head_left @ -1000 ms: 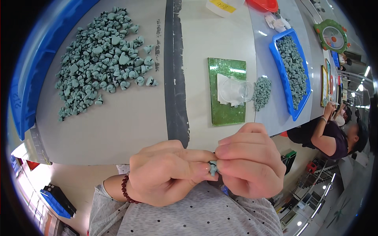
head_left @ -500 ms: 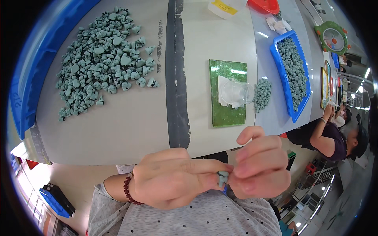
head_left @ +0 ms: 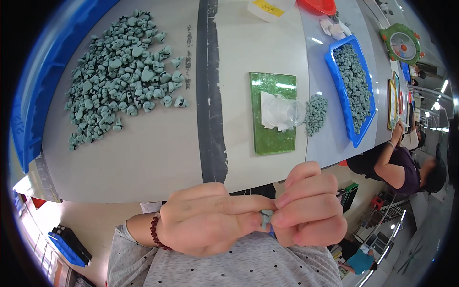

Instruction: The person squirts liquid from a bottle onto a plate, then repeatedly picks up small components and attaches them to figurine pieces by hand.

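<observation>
My left hand [head_left: 201,221], with a dark red bead bracelet at its wrist, pinches a small grey-green moulded piece [head_left: 266,219] between thumb and forefinger. From the other side my right hand [head_left: 313,205] meets it, its curled fingertips on or right beside the piece. A bit of something blue shows below the right fingertips; its kind is hidden. Both hands are above my lap, just short of the table edge. Beyond them lies a green board [head_left: 273,147] bearing white paper and a clear plastic cup [head_left: 282,112] on its side.
Loose grey-green pieces form a big heap [head_left: 119,71] at the table's left. Smaller pieces make a little pile [head_left: 315,115] beside the cup. At right stands a blue tray [head_left: 340,88] of pieces; a blue bin [head_left: 24,110] borders the left. A co-worker [head_left: 401,167] sits at far right.
My right hand has shifted slightly left, and its fingers have curled in closer to the piece. The left hand keeps its pinch. The whole view has shifted a little.
</observation>
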Motion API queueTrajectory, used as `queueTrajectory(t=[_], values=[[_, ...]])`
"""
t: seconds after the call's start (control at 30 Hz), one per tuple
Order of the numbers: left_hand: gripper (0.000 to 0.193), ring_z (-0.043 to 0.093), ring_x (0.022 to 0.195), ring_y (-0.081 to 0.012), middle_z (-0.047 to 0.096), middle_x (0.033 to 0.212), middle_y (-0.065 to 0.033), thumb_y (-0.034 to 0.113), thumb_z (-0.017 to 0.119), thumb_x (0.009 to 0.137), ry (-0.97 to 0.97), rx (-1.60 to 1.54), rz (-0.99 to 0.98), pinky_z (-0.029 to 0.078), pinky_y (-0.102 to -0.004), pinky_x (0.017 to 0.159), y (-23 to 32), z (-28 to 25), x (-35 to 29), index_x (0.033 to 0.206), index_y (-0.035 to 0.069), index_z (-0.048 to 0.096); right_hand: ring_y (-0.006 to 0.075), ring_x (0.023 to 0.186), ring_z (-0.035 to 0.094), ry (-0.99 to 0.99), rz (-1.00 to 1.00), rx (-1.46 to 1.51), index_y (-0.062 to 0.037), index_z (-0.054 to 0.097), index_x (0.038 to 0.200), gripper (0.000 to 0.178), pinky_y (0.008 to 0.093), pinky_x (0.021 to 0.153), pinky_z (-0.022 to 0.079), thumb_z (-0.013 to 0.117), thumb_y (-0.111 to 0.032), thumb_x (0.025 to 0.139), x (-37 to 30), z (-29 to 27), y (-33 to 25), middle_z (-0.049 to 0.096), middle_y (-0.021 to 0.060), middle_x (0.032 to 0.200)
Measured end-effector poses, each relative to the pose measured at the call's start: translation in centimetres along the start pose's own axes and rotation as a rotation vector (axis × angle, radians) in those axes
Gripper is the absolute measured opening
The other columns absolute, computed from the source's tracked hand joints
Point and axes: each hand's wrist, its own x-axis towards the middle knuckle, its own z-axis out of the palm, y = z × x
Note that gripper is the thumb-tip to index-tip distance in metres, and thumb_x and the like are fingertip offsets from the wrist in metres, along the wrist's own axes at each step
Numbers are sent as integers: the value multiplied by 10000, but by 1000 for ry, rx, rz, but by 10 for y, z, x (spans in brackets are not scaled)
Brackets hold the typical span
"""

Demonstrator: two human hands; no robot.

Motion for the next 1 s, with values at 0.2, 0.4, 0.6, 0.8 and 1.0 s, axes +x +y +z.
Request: queueTrajectory(t=[0.2,0.4,0.6,0.8,1.0], values=[[177,487,494,-112,652,775,-52,45,746,686,270,-509,-386,377,-212,465,0,13,-9,721,53,573,253,855,576,-301,136,29,-41,636,871,109,318,676,432,644,-38,762,12,-25,-1,626,132,954],[477,432,586,-36,482,653,13,325,739,738,186,-377,-549,330,-176,538,1,12,-12,814,80,338,241,854,555,-206,158,93,-2,593,1001,273,326,704,442,618,22,731,6,-21,-11,586,75,925],[441,405,613,-31,455,689,27,395,644,815,-27,-414,-501,283,-175,540,4,15,-8,817,81,335,248,821,587,-109,353,165,21,599,945,169,309,669,459,595,17,776,5,-38,-19,616,112,924],[271,401,719,-74,435,799,4,310,484,925,203,-1469,-681,284,-184,597,3,-23,9,847,89,348,160,776,582,320,402,-851,-15,587,998,268,264,612,450,632,4,734,12,-148,33,600,108,983],[85,359,756,-117,354,838,-18,155,429,933,691,-1388,-734,297,-216,644,26,-2,25,909,82,392,118,695,559,275,304,-1008,-24,613,957,215,246,561,419,638,-13,744,10,-154,43,627,84,890]])
